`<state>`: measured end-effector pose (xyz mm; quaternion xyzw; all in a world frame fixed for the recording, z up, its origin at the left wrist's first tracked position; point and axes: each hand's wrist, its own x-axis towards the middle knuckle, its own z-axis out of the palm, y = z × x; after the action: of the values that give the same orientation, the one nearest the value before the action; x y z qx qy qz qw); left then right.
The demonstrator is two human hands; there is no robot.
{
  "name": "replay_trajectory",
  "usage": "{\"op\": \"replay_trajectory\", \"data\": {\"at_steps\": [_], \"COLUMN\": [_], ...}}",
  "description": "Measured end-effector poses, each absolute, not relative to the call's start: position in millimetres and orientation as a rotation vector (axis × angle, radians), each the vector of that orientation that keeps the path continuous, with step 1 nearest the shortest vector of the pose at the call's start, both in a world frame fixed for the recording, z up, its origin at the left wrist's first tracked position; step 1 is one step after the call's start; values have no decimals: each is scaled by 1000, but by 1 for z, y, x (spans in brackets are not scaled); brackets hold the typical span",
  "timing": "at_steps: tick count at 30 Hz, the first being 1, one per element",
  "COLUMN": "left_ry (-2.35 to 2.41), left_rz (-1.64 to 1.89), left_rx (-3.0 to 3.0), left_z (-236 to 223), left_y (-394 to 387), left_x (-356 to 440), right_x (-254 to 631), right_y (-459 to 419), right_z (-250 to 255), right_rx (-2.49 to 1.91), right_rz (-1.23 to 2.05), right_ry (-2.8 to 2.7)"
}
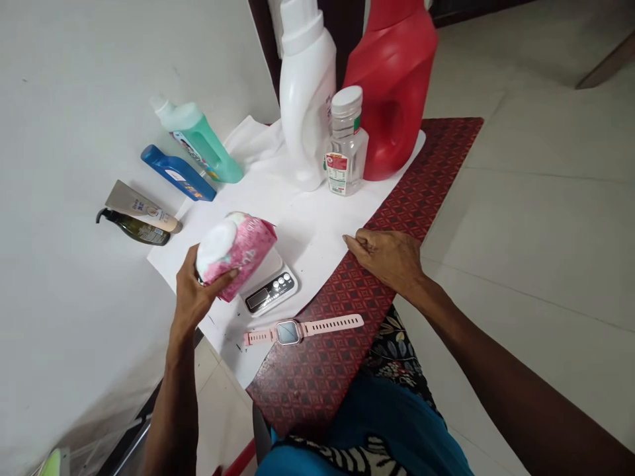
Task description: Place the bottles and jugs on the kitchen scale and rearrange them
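Note:
My left hand (191, 291) grips a pink-and-white pack (248, 251) with a rounded white part on its near side. It is tilted above a small white digital kitchen scale (272, 291) and covers much of the weighing surface. I cannot tell whether the pack touches the scale. Closest to me lies a pink-strapped smartwatch (288, 332), stretched flat across the paper edge and the table. My right hand (384, 254) is at the right edge of the table, fingers curled in and one fingertip poking out to the left; nothing shows in it.
White paper (317, 225) covers part of the red patterned table (317, 390). At the back stand a white jug (307, 99), a red jug (391, 92) and a clear jar (346, 145). By the wall are a green bottle (203, 139), blue bottle (178, 173), beige tube (141, 206) and dark pump bottle (136, 228).

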<state>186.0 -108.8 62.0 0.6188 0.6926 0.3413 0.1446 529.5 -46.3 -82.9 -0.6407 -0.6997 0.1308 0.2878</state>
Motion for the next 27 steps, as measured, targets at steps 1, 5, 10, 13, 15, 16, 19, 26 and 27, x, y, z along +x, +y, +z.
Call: {"op": "replay_trajectory", "data": {"at_steps": [1, 5, 10, 13, 15, 16, 19, 26, 27], "left_ry": [1995, 2035, 1963, 1932, 1967, 1982, 1997, 2162, 2181], "left_rz": [930, 797, 792, 1006, 1107, 1126, 1088, 623, 628], "left_rx": [1844, 1974, 1994, 2004, 2037, 2054, 2071, 1958, 1944], "left_z": [57, 35, 41, 66, 81, 85, 84, 52, 52], "left_y": [-109, -107, -111, -116, -118, -118, -114, -88, -85], "left_x": [189, 189, 174, 165, 164, 166, 178, 202, 204], "right_x": [529, 530, 531, 531, 531, 531, 531, 531, 531], "right_y": [-47, -47, -47, -46, -46, -46, -45, -45, -45], "right_z": [-83, -81, -81, -82, -82, -82, -81, -80, -80], "right_rx": [-1714, -1685, -1664, -1659, -1658, -1659, -1666, -1659, -1656], "right_rz": [353, 356, 355, 361, 372, 382, 418, 453, 454], "right_ry": [-1865, -1859, -1851, -1850, -1845, -1842, -1826, -1803, -1803]}}
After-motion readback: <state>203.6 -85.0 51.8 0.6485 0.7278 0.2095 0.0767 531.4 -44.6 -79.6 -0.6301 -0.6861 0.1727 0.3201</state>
